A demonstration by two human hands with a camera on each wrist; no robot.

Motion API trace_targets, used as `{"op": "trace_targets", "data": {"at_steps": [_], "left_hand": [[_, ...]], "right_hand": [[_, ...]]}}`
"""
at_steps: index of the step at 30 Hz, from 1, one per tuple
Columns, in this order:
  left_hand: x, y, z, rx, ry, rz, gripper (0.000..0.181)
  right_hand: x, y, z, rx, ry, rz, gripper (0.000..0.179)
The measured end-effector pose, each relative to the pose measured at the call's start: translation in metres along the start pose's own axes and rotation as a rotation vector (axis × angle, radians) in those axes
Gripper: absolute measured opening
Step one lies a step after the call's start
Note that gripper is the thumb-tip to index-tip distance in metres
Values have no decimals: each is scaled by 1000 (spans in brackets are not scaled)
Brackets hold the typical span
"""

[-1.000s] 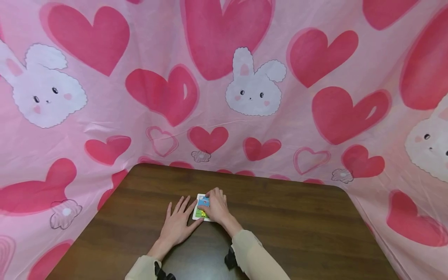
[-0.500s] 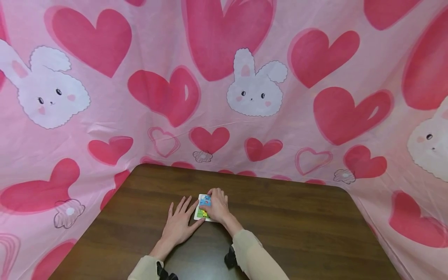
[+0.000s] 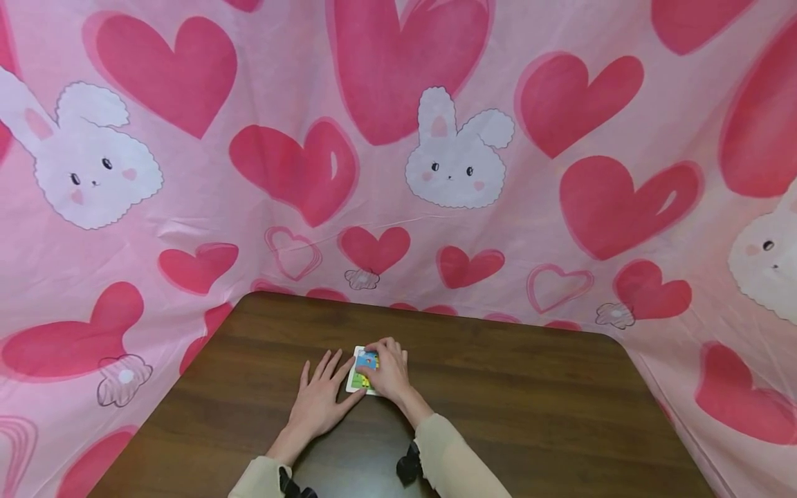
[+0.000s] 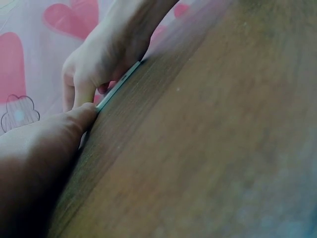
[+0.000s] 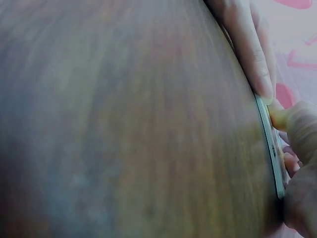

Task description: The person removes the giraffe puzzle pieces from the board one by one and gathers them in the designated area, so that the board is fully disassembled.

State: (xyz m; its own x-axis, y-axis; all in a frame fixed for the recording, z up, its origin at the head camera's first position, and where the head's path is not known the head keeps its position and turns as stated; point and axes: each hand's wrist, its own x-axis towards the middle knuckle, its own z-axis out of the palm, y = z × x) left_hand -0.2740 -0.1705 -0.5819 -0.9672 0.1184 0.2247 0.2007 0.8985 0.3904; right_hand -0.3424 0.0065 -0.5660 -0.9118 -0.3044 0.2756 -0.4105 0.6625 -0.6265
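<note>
A small flat picture board [image 3: 367, 360] with a white border and a blue, green and yellow picture lies on the table. My left hand [image 3: 316, 404] rests palm down with fingers spread; its index fingertip is at the board's left edge and its thumb tip at the near corner. From the right, my right hand [image 3: 392, 373] reaches over the board, thumb and index finger bent onto the picture, covering its right side. Edge on, the board [image 4: 119, 89] shows thin in the left wrist view. Close beside its edge [image 5: 271, 148] are both hands in the right wrist view.
The brown wooden table [image 3: 529, 394] has rounded far corners. A pink cloth [image 3: 386, 187] printed with hearts and rabbits hangs behind it and along both sides. Black wrist straps [image 3: 409, 465] sit at the sleeve cuffs.
The right thumb and index finger have shifted slightly on the picture, and a little more of it shows between them. The left hand keeps its place at the board; the head view has shifted slightly.
</note>
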Motion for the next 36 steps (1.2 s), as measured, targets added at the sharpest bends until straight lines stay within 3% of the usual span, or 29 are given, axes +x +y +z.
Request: {"op": "trace_targets", "data": {"at_steps": [5, 13, 19, 23, 36], "left_hand": [[-1, 1, -1, 1, 13, 3, 78], [1, -2, -2, -4, -23, -19, 80], [0, -4, 0, 2, -26, -20, 79], [0, -3, 0, 2, -24, -25, 79], [2, 1, 0, 8, -11, -13, 79]], "right_hand": [[1, 1, 0, -4, -8, 0, 33], [-2, 4, 1, -66, 18, -37, 47], [-5, 7, 7, -197, 46, -135, 37], [-1, 10, 14, -225, 93, -176, 30], [9, 16, 21, -252, 161, -147, 12]]}}
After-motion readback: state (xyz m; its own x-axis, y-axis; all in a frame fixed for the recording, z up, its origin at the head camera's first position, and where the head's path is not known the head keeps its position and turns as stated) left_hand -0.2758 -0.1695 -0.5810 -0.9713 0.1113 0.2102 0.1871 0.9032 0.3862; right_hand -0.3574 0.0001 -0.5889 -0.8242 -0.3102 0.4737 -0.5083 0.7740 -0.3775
